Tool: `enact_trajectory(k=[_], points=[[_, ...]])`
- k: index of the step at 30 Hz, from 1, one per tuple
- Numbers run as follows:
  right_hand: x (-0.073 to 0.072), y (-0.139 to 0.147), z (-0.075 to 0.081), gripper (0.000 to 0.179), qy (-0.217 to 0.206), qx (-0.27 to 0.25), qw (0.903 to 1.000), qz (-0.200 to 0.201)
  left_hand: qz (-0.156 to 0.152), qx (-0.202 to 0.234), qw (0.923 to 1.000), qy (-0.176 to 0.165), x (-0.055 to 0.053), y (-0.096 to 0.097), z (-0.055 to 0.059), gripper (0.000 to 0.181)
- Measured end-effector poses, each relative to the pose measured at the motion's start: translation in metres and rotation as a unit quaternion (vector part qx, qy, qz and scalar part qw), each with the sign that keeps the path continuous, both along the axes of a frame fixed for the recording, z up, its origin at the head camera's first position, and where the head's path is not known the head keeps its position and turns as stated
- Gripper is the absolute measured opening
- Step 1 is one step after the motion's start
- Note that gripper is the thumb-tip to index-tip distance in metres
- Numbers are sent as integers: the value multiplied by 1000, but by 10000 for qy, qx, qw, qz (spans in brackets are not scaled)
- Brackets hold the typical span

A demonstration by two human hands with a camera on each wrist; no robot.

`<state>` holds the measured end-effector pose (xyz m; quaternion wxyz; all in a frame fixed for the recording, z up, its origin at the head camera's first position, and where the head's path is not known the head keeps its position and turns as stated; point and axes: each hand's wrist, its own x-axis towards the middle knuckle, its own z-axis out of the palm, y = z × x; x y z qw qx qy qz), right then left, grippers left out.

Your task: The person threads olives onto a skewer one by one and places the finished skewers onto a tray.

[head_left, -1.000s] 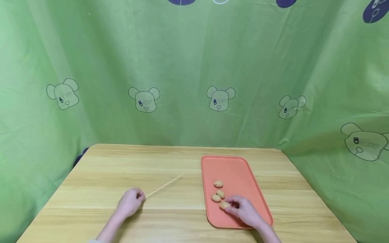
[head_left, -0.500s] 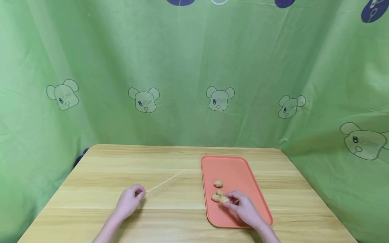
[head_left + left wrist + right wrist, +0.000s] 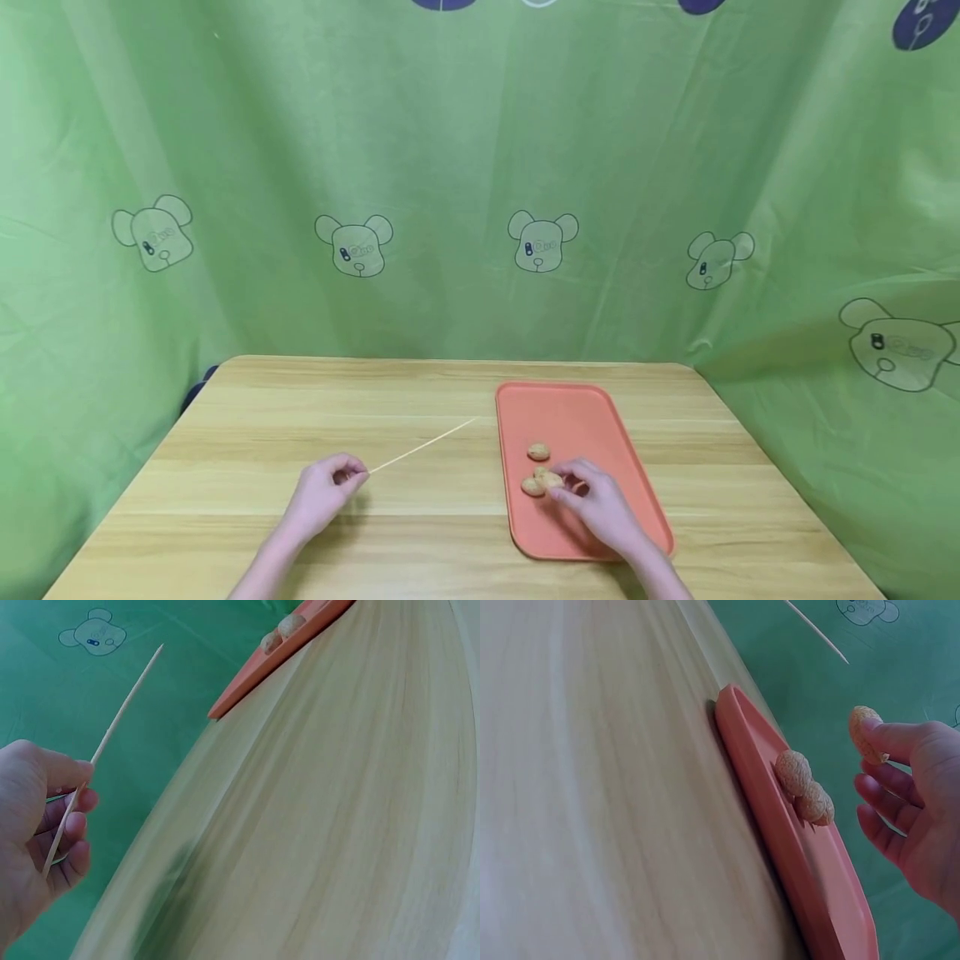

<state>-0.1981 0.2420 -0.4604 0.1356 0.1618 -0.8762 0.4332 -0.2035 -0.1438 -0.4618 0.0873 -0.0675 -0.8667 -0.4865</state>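
Observation:
In the head view my left hand (image 3: 321, 496) pinches a thin bamboo skewer (image 3: 423, 445) near its rear end. Its pointed tip slants up and right toward the tray; the left wrist view shows the skewer (image 3: 124, 705) running through my curled fingers. My right hand (image 3: 606, 510) pinches a wrinkled tan oval piece (image 3: 552, 481), similar to a walnut, between thumb and fingertips. The right wrist view has this wrinkled tan oval piece (image 3: 865, 735) raised above the tray. Under it, two similar oval pieces (image 3: 532, 487) lie close together, with another oval piece (image 3: 537, 452) behind them.
The pink-orange tray (image 3: 573, 417) lies on the right part of the wooden table (image 3: 427, 550). A green curtain (image 3: 450, 317) printed with bear heads hangs behind the table and at both sides.
My right hand has lifted the oval piece from the tray and moved it slightly away from me. My left hand has raised the skewer and shifted it right, bringing its tip nearer the tray.

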Motion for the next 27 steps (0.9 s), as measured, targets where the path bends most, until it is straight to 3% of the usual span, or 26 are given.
enact_trajectory(k=[9,18,27], points=[[-2,-10,12,28,-245,-139,9993,-261,-717,-2,9972,214,6,1,4,7],[-5,-16,23,29,-263,-602,9978,-112,-900,339,9952,181,8,3,8,9],[-8,-18,24,28,-271,-599,9977,-143,-1149,396,9925,143,8,5,13,9]])
